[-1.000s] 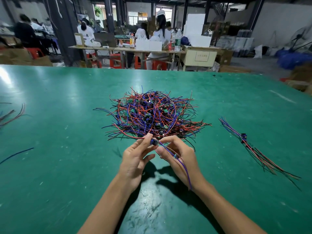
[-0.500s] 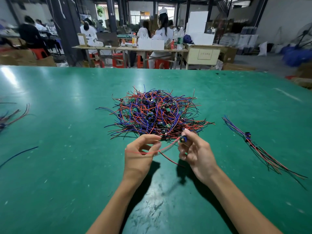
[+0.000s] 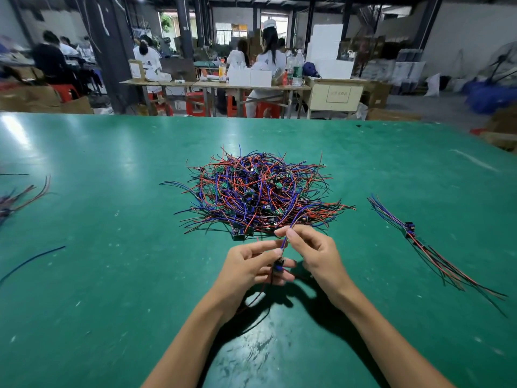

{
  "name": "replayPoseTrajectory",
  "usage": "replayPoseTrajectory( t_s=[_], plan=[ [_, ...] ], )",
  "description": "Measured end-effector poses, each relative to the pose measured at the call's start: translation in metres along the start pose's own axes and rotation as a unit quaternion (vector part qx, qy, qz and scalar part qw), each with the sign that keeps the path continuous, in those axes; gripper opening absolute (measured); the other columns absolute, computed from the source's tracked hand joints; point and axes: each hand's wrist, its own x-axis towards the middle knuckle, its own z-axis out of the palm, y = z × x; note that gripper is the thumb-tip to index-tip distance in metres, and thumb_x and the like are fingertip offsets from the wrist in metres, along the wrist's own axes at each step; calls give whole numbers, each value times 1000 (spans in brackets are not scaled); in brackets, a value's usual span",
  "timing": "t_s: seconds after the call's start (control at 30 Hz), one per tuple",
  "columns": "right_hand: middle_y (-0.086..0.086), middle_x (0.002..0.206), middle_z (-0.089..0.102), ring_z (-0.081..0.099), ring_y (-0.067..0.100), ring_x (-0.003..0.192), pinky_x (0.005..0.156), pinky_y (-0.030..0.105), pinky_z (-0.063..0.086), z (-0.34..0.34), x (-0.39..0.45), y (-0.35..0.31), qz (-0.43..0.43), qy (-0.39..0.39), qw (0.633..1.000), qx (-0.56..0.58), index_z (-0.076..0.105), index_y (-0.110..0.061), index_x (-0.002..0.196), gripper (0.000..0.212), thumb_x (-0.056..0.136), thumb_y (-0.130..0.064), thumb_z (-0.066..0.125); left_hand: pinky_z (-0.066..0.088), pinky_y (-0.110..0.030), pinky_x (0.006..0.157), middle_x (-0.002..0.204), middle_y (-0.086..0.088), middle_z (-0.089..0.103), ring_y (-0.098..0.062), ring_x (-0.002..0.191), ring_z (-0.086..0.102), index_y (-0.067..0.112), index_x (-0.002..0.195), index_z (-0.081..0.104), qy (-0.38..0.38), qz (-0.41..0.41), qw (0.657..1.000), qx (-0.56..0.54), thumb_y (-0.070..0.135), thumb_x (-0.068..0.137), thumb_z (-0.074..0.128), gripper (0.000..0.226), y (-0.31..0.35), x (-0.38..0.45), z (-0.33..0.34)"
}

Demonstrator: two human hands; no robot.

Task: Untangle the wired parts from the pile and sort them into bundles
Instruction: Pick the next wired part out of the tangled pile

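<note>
Both hands work at 6 o'clock on the green table [image 3: 84, 275], just short of the wire pile. The left hand [image 3: 249, 268] curls its fingers round 1 wired part [image 3: 278, 265], a small dark component held at the fingertips; its dark leads trail down past the palm. The right hand [image 3: 316, 253] pinches the blue and red leads [image 3: 284, 242] of that part between thumb and forefinger; these leads run up toward the pile, and whether they are free of it cannot be told. The tangled pile of red and blue wired parts [image 3: 257, 191] lies at 12 o'clock. 1 sorted bundle [image 3: 411, 229] lies at 3 o'clock, well apart. Another bundle [image 3: 16, 201] lies at 9 o'clock, with 1 loose blue wire [image 3: 30, 261] nearer.
</note>
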Motion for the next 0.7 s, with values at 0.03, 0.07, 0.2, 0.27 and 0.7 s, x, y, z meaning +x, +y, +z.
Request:
replayPoseTrajectory(
  t_s=[0.03,0.07,0.2,0.27,0.7],
  plan=[
    [-6,95,71,65,11,88,79,29,50,0,0,0,1,5,1000,-3,79,-29,94,17,97,-31,63,59,-28,64,93,-23,75,-28,68,73,5,112,72,3,-3,1000,6,11,95,62,20,-1,0,1],
    [-4,96,68,65,11,83,73,26,52,0,-1,0,11,4,1000,10,80,-30,94,17,96,-32,64,59,-28,63,92,-23,75,-27,67,73,5,107,75,6,-4,1000,13,9,97,61,18,-1,0,2],
    [-6,95,65,63,10,79,69,24,54,6,-5,-2,51,-36,996,70,81,-24,97,24,92,-38,62,58,-27,58,90,-18,77,-26,65,73,4,94,79,27,14,999,45,17,97,63,20,-2,-3,4],
    [0,95,69,64,15,79,75,32,56,9,-5,1,50,-54,994,79,79,-18,100,22,98,-30,61,58,-26,56,90,-16,77,-24,63,73,6,91,79,37,29,997,61,17,98,63,21,-2,-4,5],
    [-14,46,42,31,4,45,46,20,26,7,6,7,121,108,986,26,69,-22,79,30,82,-37,44,50,-22,46,78,-20,75,-21,49,67,-5,81,77,-16,-9,994,108,9,93,67,21,-4,-7,6]
  ],
)
